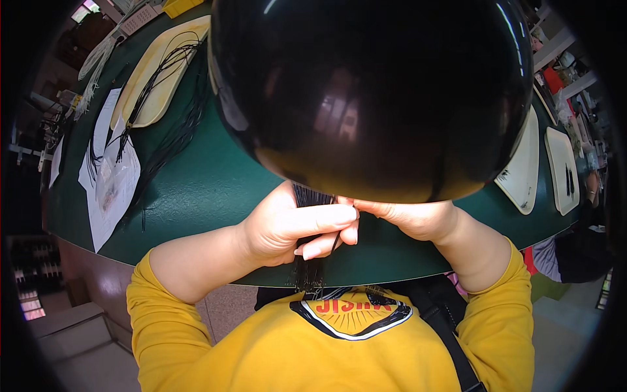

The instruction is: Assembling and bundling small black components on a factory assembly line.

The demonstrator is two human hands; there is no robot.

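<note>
While a black dome (372, 91) hides the table (209, 189), both hands' grip pinches black strands (308, 268).

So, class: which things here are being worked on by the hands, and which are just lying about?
In hand:
left hand
right hand
bundle of thin black strands

Lying about:
cream trays
loose black strands
white paper sheets
green table

You look down from a single head-worn fisheye camera, facing steeply toward your own chest and the near edge of the green table (215, 183). A black rounded shape (372, 91), very near the lens, hangs above that edge and blocks the table's middle.
</note>
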